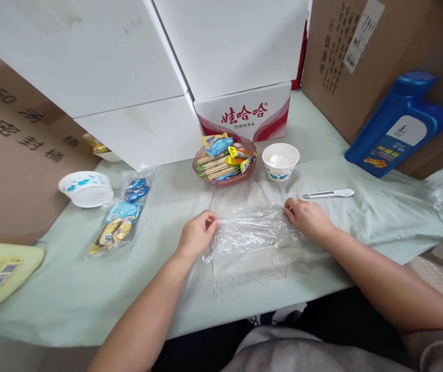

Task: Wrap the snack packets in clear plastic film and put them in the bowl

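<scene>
A crumpled sheet of clear plastic film [250,230] stretches between my two hands, low over the cloth-covered table. My left hand [201,232] pinches its left edge, fingers closed. At the opposite upper corner, my right hand [307,217] grips the film between thumb and fingers. Just beyond stands a pinkish glass bowl [225,181] filled with wrapped snacks and a bundle of thin sticks [217,168]. A white paper bowl with blue leaf print [280,164] is to its right. Behind my right hand lies a white utility knife [329,194].
Left of the film are a second paper bowl [85,189] and a clear bag of wrapped snacks [120,219]. A blue bottle [397,126] leans by a cardboard box [345,67] at right. A pale green container [4,276] lies at left. White boxes [244,41] line the back.
</scene>
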Tool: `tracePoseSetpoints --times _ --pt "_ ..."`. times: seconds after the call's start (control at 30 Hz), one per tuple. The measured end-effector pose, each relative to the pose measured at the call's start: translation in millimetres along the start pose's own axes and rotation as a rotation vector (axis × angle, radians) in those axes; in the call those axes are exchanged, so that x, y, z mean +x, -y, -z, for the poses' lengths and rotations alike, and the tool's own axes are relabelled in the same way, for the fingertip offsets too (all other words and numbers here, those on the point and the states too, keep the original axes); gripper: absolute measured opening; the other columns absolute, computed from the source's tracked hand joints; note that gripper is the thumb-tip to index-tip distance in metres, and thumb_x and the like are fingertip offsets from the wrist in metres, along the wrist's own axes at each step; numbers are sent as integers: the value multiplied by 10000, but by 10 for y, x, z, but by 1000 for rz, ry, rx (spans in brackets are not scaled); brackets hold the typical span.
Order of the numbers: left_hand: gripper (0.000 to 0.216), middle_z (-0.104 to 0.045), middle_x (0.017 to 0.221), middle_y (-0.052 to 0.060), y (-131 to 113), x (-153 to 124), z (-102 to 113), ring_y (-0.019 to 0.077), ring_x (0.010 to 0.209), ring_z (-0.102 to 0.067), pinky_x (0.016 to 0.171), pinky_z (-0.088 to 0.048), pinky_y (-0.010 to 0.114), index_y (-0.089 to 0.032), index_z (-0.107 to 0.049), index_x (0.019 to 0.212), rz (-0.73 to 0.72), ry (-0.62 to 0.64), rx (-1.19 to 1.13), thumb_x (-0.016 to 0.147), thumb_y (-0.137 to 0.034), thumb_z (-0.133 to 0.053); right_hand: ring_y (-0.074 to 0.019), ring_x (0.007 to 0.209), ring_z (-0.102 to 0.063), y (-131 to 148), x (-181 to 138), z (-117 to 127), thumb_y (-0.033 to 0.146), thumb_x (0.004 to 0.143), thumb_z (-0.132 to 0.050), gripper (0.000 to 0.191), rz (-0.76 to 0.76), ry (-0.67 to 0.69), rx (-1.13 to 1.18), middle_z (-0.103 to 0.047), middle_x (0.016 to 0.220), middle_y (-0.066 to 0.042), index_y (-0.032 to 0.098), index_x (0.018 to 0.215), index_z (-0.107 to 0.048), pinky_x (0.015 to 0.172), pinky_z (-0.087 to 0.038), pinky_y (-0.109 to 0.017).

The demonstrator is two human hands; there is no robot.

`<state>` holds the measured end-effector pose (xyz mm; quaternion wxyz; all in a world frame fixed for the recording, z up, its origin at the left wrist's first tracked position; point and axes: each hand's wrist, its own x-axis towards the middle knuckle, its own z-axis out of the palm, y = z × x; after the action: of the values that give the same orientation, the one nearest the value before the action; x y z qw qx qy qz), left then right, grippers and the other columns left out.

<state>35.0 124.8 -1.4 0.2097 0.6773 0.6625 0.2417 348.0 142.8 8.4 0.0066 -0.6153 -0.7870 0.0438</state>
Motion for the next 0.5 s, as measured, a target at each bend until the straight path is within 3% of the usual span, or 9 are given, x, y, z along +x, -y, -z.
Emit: tracePoseSetpoints --times 0.23,0.33,0.43,0.5 --pt "119 -670 728 6 -81 -5 -46 161 672 -617 633 -412 258 -211 -643 853 -60 -58 327 877 -279 -548 -231 806 -682 -14 22 -32 341 1000 -386 256 -29 -22 -64 -726 919 -80 171 1005 -578 598 -324 -301" --pt "139 -688 868 54 -69 -14 49 191 739 -637 665 -449 289 -190 -660 933 -97 -244 401 862 -275 -576 -227 807 -679 -11 22 -27 345 999 -394 246 -26 -17 -63 -724 925 -79 173 1016 -569 597 -325 -298" --pt "173 -677 942 91 -82 -63 158 220 848 -643 775 -492 334 -171 -667 969 -266 -476 392 881 -276 -561 -230 802 -678 22 12 -26 351 996 -401 246 -28 -8 -74 -722 937 -82 171 1037 -564 598 -332 -300" --pt "203 -686 1000 91 -120 -114 151 223 975 -635 887 -493 348 -183 -670 1017 -489 -370 326 918 -290 -530 -232 803 -679 53 6 -30 349 996 -399 250 -31 -1 -77 -721 941 -85 167 1048 -563 601 -338 -301"
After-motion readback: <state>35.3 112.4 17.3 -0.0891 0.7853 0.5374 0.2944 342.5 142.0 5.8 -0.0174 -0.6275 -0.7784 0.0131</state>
